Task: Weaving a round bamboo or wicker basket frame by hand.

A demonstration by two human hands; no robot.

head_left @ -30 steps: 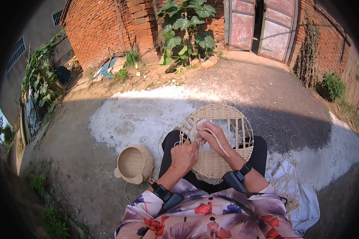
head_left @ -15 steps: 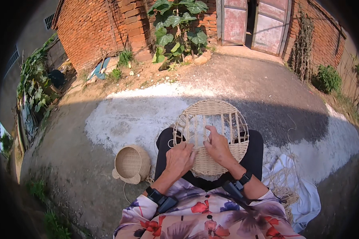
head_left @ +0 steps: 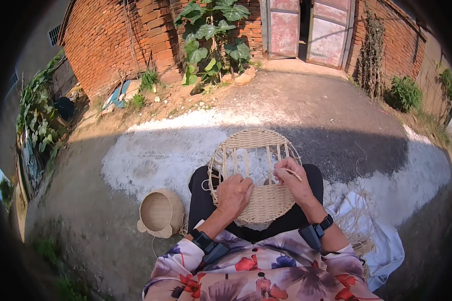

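A round, half-woven basket [head_left: 269, 203] of pale cord rests across my lap. Its top and lower part are woven close, while bare upright ribs span the gap between. My left hand [head_left: 234, 194] is closed at the left of the gap, its fingers curled on the upper edge of the lower weave; the fingertips are partly hidden. Over the right side of the gap, my right hand [head_left: 292, 181] pinches a strand of cord [head_left: 292, 173], which sticks out past the fingers. A loose loop of cord [head_left: 204, 185] stands out at the basket's left rim.
A small finished-looking woven basket [head_left: 175, 210] lies tipped on the ground to my left. On the right, a white cloth [head_left: 386, 251] carries a tangle of loose cord [head_left: 354, 226]. Farther off are a climbing plant [head_left: 213, 40], a brick wall [head_left: 103, 50] and a metal door [head_left: 329, 37].
My right hand has moved right and slightly down, and now shows a strand pinched in its fingers. The left hand stays at the weave. The whole view has shifted slightly.
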